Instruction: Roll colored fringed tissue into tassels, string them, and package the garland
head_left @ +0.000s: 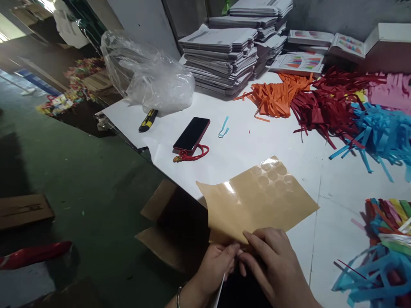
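A tan backing sheet with round clear stickers (257, 201) lies over the table's near edge, its left corner curling up. My right hand (276, 261) is at the sheet's near edge, index fingertip on top and thumb below, pinched together. Close beside it, my left hand (216, 265) is closed, with its thumb almost touching the right fingertips. A thin white edge (220, 291) of something flat shows under my left hand. What lies between the fingertips is too small and hidden to tell.
On the white table (272, 132) lie a phone (192, 133) with a red strap, a yellow-black cutter (148, 121) and a plastic bag (154, 81). Paper stacks (221, 60) and orange streamers (276, 96) stand behind, with blue streamers (385, 128) at right. Below is an open carton (163, 248).
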Tool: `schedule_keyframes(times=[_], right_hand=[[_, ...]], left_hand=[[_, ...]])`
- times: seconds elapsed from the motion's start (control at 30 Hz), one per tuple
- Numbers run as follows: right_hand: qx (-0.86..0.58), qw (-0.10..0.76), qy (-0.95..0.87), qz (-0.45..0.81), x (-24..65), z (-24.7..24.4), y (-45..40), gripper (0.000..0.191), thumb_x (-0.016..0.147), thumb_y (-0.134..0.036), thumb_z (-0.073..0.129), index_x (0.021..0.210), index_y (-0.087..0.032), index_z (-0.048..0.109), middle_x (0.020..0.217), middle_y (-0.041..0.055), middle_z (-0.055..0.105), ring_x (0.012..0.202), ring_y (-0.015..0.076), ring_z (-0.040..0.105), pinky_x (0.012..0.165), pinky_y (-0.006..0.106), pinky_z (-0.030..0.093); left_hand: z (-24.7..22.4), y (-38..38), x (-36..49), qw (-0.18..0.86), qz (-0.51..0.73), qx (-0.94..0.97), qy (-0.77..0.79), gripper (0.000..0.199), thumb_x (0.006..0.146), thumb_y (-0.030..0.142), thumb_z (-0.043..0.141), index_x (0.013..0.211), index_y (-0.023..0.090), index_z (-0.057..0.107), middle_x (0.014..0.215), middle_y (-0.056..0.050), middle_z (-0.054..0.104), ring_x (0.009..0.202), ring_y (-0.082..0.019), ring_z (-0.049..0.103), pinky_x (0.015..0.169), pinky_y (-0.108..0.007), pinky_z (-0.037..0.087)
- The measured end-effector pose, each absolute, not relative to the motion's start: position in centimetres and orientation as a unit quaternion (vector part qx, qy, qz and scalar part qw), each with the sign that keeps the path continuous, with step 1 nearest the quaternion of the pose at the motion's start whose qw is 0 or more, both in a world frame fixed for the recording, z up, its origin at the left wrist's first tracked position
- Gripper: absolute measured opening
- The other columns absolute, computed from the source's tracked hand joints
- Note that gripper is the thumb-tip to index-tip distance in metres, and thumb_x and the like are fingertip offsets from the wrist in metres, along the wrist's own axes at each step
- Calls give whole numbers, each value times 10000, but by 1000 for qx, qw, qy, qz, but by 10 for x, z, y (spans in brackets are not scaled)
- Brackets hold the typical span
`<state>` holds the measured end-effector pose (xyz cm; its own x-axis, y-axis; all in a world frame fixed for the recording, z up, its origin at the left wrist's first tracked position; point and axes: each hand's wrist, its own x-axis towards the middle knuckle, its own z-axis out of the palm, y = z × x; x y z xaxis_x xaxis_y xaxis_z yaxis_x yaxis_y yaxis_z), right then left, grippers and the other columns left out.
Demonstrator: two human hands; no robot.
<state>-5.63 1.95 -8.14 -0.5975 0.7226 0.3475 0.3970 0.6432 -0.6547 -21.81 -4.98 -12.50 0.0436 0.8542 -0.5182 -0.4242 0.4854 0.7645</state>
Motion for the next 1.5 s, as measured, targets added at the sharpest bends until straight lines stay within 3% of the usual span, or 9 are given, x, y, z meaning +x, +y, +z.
schedule_keyframes(times=[0.07, 0.13, 0.3, 0.53, 0.8, 0.97, 1.17, 1.5], right_hand=[[-314, 304, -844, 310, -56, -78, 22, 266, 975, -160, 534, 1230, -189, 605, 961, 66, 638, 859, 190, 596, 713, 306, 529], [-314, 308, -832, 339, -55, -77, 25, 269, 979, -125, 504, 1206, -210, 621, 967, 57, 634, 873, 174, 599, 707, 272, 531], [-326, 333, -824, 323, -58, -80, 28, 259, 973, -141, 552, 1193, -229, 656, 932, 46, 638, 829, 163, 595, 670, 258, 523], [-322, 323, -793, 404, -61, -77, 33, 224, 957, -151, 587, 1126, -264, 680, 939, 28, 651, 823, 153, 630, 668, 252, 535], [-297, 319, -798, 415, -65, -70, 37, 199, 923, -107, 604, 1033, -256, 676, 889, 12, 668, 791, 150, 615, 674, 260, 518], [-306, 290, -792, 442, -69, -65, 37, 144, 910, -97, 594, 899, -236, 629, 830, 4, 640, 766, 152, 603, 657, 272, 499], [-272, 321, -813, 403, -66, -66, 40, 332, 948, -95, 528, 1204, -275, 637, 988, 53, 648, 867, 168, 630, 707, 281, 544], [-274, 391, -820, 316, -60, -55, 45, 224, 895, -33, 598, 1023, -197, 681, 824, 42, 642, 754, 175, 592, 669, 333, 504]], left_hand=[[-130, -51, -222, 698, 469, 196, 504, 706, 743, 786, 633, 574, 103, 696, 340, 16, 447, 304, -49, 303, 400, -228, 201], [-132, -52, -226, 704, 475, 208, 486, 695, 786, 749, 617, 583, 92, 712, 387, -27, 542, 291, -35, 274, 400, -237, 178], [-134, -56, -227, 707, 442, 255, 490, 727, 805, 783, 547, 595, 111, 730, 465, -57, 619, 313, -45, 264, 399, -255, 179], [-134, -57, -230, 694, 399, 238, 550, 744, 799, 812, 509, 516, 152, 703, 363, -6, 448, 375, -82, 287, 451, -274, 230], [-127, -57, -237, 709, 372, 295, 522, 760, 826, 826, 444, 543, 161, 678, 432, -15, 487, 411, -89, 307, 457, -285, 221], [-120, -56, -238, 684, 369, 315, 545, 810, 804, 876, 391, 443, 180, 593, 389, 7, 379, 401, -90, 307, 449, -287, 213], [-107, -48, -234, 639, 383, 306, 593, 813, 826, 857, 384, 430, 176, 585, 365, 9, 381, 369, -84, 291, 441, -279, 218], [-85, -35, -231, 644, 376, 306, 592, 780, 798, 842, 477, 441, 160, 605, 381, -14, 451, 376, -84, 319, 413, -261, 217]])
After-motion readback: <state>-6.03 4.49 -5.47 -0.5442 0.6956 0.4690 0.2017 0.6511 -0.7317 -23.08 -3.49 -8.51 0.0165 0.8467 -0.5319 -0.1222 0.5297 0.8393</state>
